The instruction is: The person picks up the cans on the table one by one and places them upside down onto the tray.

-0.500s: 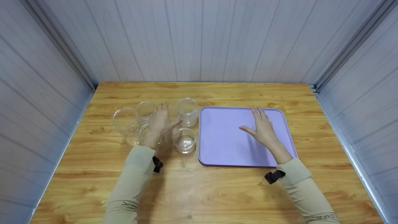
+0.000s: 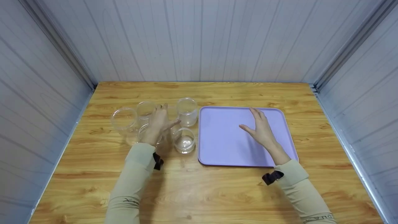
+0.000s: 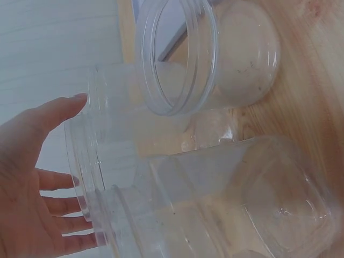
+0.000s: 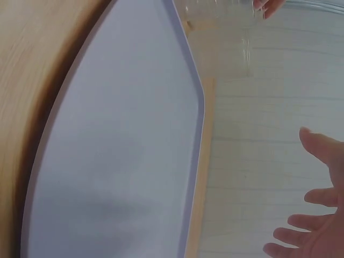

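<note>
My left hand [image 2: 159,120] is spread over a group of clear plastic jars, its thumb pointing right. In the left wrist view its fingertips are right at the rim of one upright jar [image 3: 115,145], with the thumb apart from the other fingers. A short jar [image 2: 184,141] stands just right of that hand, and a taller jar [image 2: 187,113] behind it. Further left are a wide jar [image 2: 124,119] and a back jar [image 2: 145,109]; a front one is partly hidden by the wrist. My right hand [image 2: 260,129] hovers over a lilac tray [image 2: 224,140], fingers extended, holding nothing.
The tray lies flat on the wood-grain table [image 2: 199,193], close to the right side of the jars. Pale panel walls [image 2: 199,40] enclose the table at the back and both sides.
My left hand has lowered very slightly over the jars, its thumb drawn in a little. My right hand has barely shifted above the tray. Jars and tray stay in place.
</note>
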Demonstrator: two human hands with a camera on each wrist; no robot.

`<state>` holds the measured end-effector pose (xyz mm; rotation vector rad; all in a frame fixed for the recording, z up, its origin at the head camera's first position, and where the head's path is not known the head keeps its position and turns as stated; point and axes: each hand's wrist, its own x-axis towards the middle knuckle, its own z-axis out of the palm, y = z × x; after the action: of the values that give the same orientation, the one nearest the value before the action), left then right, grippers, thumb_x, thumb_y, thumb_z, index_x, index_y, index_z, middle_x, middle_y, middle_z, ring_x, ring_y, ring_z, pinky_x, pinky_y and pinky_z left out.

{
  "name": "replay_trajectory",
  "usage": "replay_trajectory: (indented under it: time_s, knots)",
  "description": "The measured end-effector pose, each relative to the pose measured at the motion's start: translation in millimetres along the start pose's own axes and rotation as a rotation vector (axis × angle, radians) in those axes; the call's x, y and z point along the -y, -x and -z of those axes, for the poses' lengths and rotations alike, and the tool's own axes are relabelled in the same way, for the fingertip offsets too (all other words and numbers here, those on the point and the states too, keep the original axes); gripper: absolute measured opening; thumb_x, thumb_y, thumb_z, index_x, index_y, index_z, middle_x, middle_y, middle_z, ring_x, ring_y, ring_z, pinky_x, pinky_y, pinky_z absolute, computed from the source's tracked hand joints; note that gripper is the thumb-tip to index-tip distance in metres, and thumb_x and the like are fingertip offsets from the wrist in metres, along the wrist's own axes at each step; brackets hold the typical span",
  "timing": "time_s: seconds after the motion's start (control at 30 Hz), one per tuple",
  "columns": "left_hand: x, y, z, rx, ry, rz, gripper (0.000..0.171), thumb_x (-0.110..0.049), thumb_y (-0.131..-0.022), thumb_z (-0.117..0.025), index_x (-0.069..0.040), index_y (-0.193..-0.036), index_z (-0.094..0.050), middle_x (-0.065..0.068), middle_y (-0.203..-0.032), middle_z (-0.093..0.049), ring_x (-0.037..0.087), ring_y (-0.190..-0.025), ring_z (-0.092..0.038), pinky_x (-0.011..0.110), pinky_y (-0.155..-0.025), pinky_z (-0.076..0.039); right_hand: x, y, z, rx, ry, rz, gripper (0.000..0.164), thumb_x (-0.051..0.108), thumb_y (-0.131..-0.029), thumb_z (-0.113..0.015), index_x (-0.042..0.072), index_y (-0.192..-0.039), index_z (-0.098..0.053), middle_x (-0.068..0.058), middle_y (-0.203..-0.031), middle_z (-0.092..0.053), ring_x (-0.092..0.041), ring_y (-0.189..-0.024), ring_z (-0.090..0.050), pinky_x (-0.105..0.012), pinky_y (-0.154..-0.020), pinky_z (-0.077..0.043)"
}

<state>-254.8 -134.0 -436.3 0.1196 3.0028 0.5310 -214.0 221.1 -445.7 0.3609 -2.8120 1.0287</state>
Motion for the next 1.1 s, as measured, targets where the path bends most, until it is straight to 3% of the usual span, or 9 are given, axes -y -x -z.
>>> replay_trajectory:
  time_s: [0.27, 0.5, 0.8, 1.1]
  knots:
    - [1.7, 0.2, 3.4, -0.01, 0.058, 0.017, 0.086, -0.044, -0.072, -0.068, 0.006, -0.133, -0.032, 0.031, -0.127, -0.034, 0.044, -0.11, -0.04, 0.049, -0.086, -0.041, -0.9, -1.4, -1.1, -0.01, -0.052, -0.023, 0.077, 0.037, -0.079, -0.064, -0.001, -0.136, -0.029, -0.025, -0.135, -0.029, -0.038, -0.123, -0.027, -0.049, -0.1, -0.024]
    - [0.2, 2.1, 11.6, -0.054, 0.112, 0.011, 0.084, -0.041, -0.07, -0.07, 0.005, -0.131, -0.035, 0.029, -0.128, -0.033, 0.042, -0.115, -0.035, 0.05, -0.089, -0.038, -2.4, -1.4, -4.2, -0.049, -0.139, -0.033, 0.071, 0.03, -0.08, -0.066, -0.003, -0.134, -0.033, -0.025, -0.13, -0.035, -0.039, -0.115, -0.036, -0.049, -0.094, -0.031]
    - [-6.2, 6.3, 25.3, -0.114, 0.11, -0.021, 0.081, -0.04, -0.07, -0.069, 0.007, -0.128, -0.039, 0.028, -0.124, -0.037, 0.04, -0.112, -0.037, 0.047, -0.08, -0.045, 1.8, -0.2, -7.9, 0.028, -0.367, -0.154, 0.067, 0.031, -0.081, -0.064, -0.002, -0.132, -0.035, -0.019, -0.133, -0.036, -0.037, -0.117, -0.037, -0.049, -0.092, -0.036]
    - [-15.3, 21.0, 51.2, -0.207, 0.072, 0.006, 0.08, -0.046, -0.069, -0.066, 0.003, -0.127, -0.042, 0.026, -0.121, -0.041, 0.038, -0.107, -0.041, 0.051, -0.081, -0.042, 4.3, -0.7, -10.3, 0.034, -0.418, -0.178, 0.064, 0.03, -0.081, -0.064, 0.002, -0.132, -0.037, -0.019, -0.13, -0.039, -0.036, -0.115, -0.04, -0.046, -0.09, -0.039]
